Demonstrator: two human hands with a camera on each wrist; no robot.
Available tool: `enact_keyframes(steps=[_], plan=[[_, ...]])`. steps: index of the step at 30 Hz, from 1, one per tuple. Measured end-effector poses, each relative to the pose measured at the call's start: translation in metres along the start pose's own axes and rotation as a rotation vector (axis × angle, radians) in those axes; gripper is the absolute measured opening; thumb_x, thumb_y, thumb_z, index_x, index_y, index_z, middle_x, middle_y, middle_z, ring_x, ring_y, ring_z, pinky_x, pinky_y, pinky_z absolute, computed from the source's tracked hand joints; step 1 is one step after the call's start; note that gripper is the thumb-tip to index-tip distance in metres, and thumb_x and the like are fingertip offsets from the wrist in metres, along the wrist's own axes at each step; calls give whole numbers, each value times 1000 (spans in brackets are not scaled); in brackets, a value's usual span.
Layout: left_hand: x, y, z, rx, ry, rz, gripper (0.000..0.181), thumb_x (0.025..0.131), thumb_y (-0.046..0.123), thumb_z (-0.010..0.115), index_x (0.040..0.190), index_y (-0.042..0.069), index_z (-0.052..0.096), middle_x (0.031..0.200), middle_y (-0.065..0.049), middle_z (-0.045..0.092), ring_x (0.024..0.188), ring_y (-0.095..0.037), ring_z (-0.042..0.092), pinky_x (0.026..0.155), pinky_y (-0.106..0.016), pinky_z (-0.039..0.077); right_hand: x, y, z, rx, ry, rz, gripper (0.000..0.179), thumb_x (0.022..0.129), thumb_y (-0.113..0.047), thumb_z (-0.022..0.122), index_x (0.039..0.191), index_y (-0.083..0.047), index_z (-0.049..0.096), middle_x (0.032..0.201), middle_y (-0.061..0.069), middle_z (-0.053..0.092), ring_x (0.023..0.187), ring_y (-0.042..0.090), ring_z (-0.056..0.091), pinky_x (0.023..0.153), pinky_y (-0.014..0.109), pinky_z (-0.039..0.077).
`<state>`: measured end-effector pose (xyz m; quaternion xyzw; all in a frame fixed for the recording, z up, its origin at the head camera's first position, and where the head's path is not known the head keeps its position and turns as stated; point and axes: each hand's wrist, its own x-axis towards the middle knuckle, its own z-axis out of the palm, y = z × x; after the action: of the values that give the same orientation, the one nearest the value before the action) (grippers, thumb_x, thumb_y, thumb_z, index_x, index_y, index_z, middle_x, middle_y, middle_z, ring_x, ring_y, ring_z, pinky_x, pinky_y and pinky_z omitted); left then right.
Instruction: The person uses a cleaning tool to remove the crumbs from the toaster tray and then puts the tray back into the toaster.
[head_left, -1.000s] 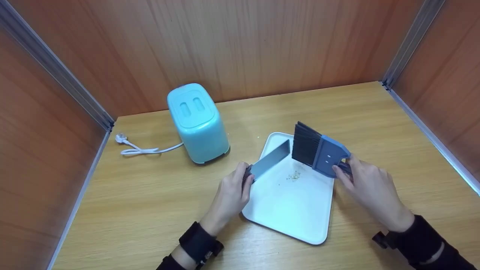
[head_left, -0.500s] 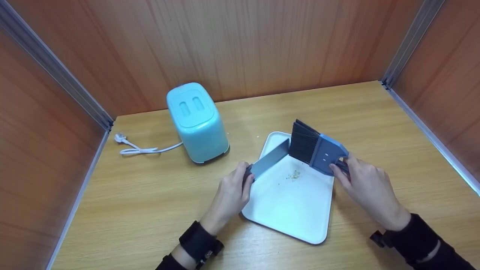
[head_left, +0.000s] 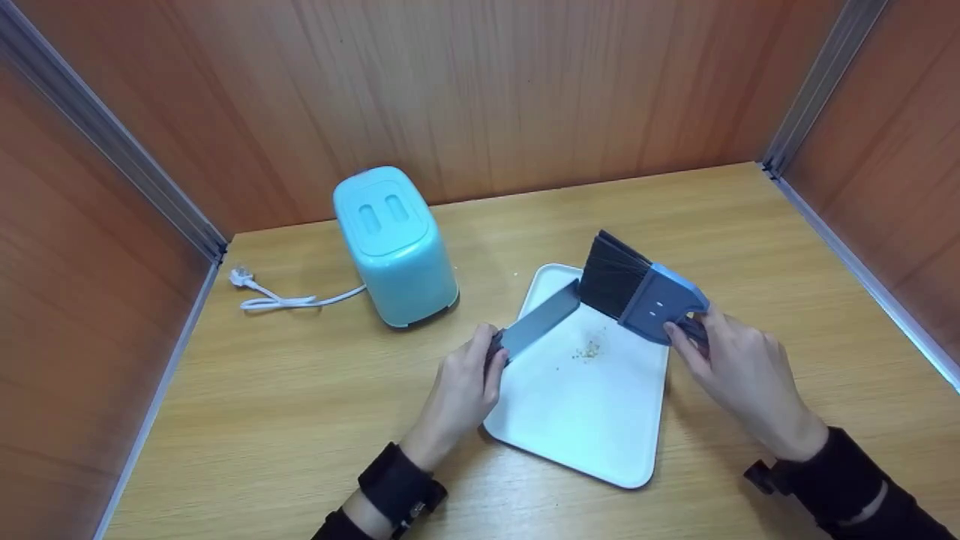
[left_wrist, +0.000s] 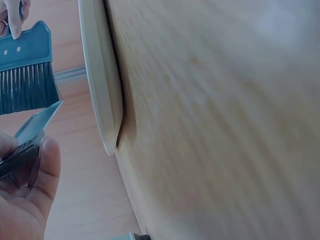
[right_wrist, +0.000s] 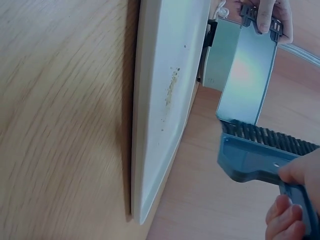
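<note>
My left hand [head_left: 461, 382] grips the dark end of a thin metal crumb tray [head_left: 541, 319], tilted on edge above a white tray [head_left: 577, 420]. My right hand [head_left: 739, 367] holds the handle of a blue-grey hand brush [head_left: 660, 304]. Its black bristles [head_left: 613, 274] meet the crumb tray's far end; in the right wrist view the bristles [right_wrist: 265, 135] touch the lower edge of the metal sheet [right_wrist: 247, 75]. A small scatter of crumbs [head_left: 589, 351] lies on the white tray below.
A light blue toaster [head_left: 397, 247] stands behind and left, its white cord and plug [head_left: 277, 300] lying on the wooden table [head_left: 300, 420]. Wood-look panels [head_left: 487, 97] enclose the back and both sides. Tiny specks lie on the table between toaster and white tray.
The brush moved left until its bristles met the crumb tray, then shifted slightly up and right while tilting. A few fine specks show newly beneath it. My left hand stayed still.
</note>
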<state>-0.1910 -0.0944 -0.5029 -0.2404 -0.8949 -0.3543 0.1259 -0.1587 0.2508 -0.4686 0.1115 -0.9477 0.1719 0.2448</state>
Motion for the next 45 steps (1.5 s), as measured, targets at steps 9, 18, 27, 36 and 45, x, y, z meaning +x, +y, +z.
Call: enact_keyframes(steps=[9, 18, 27, 36, 45], plan=[[1, 2, -1, -10, -27, -23, 12, 113, 14, 55, 120, 5, 55, 108, -13, 75, 88, -17, 70, 73, -27, 64, 0, 0, 5, -2, -35, 3, 32, 101, -22, 76, 107, 8, 65, 83, 23, 76, 50, 12, 50, 44, 19, 33], [3, 1, -1, -5, -33, -34, 12, 113, 15, 55, 121, 6, 54, 109, -14, 75, 92, -18, 73, 77, -29, 66, 0, 1, 8, -25, -125, 32, 32, 102, -26, 73, 98, 4, 63, 75, 17, 72, 48, 11, 46, 42, 20, 31], [2, 1, -1, -16, -36, -48, 12, 113, 15, 55, 121, 7, 54, 109, -14, 76, 92, -18, 73, 78, -28, 66, 5, -2, 1, 3, -57, 15, 34, 101, -23, 76, 112, 7, 66, 73, 13, 71, 47, 8, 41, 44, 20, 29], [1, 0, 1, -28, -3, 12, 10, 112, 13, 57, 118, 5, 55, 92, -7, 66, 78, -15, 62, 63, -20, 55, 4, 1, 9, -14, -102, 34, 33, 103, -24, 73, 106, 7, 66, 85, 23, 76, 48, 11, 46, 43, 21, 29], [1, 1, 1, -18, -21, -15, 12, 113, 15, 55, 121, 6, 55, 102, -11, 73, 86, -16, 70, 73, -25, 64, -1, 3, 7, -24, -210, 25, 32, 103, -28, 72, 107, 3, 67, 64, 0, 54, 49, 10, 42, 43, 23, 29]])
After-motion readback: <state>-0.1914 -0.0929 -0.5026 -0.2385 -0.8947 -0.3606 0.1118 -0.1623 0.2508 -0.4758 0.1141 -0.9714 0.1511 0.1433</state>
